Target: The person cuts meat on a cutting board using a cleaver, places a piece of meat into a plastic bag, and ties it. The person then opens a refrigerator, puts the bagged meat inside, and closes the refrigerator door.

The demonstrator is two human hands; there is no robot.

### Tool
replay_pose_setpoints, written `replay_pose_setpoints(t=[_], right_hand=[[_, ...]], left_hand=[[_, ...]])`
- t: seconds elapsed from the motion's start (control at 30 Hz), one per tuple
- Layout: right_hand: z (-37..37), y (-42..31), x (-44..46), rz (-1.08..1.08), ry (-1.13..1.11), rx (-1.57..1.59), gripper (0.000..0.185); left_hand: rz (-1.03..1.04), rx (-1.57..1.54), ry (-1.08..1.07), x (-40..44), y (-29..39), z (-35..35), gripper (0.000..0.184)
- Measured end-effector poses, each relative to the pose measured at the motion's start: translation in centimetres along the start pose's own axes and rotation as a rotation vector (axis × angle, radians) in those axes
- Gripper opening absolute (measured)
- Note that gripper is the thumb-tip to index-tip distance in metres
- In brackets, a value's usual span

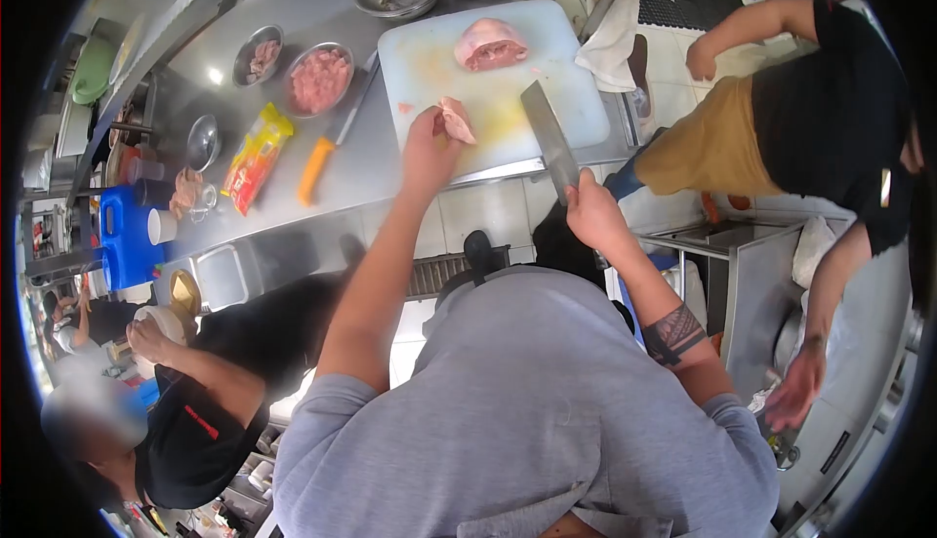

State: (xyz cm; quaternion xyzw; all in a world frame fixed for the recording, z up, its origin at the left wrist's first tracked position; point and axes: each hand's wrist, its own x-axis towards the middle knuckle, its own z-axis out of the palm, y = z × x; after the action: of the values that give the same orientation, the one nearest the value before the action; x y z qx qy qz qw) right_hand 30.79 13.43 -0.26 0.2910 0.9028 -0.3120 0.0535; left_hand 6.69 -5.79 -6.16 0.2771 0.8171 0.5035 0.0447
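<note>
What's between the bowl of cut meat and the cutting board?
In the head view, an orange-handled knife lies on the steel counter, its blade passing between the bowl and the cutting board.

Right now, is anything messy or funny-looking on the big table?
A little. The white cutting board has yellowish smears, and a small meat scrap lies on its own near the left edge. I can't see anything spilled or broken.
</note>
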Motion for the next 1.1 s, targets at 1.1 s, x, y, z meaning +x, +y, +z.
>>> replay_pose_setpoints(t=[1.1], right_hand=[[0.9,-8.6,3.2,-0.116,0.065,0.110,0.022]], left_hand=[[-0.913,-0.800,-0.359,4.9,-0.4,-2.7,0.030]])
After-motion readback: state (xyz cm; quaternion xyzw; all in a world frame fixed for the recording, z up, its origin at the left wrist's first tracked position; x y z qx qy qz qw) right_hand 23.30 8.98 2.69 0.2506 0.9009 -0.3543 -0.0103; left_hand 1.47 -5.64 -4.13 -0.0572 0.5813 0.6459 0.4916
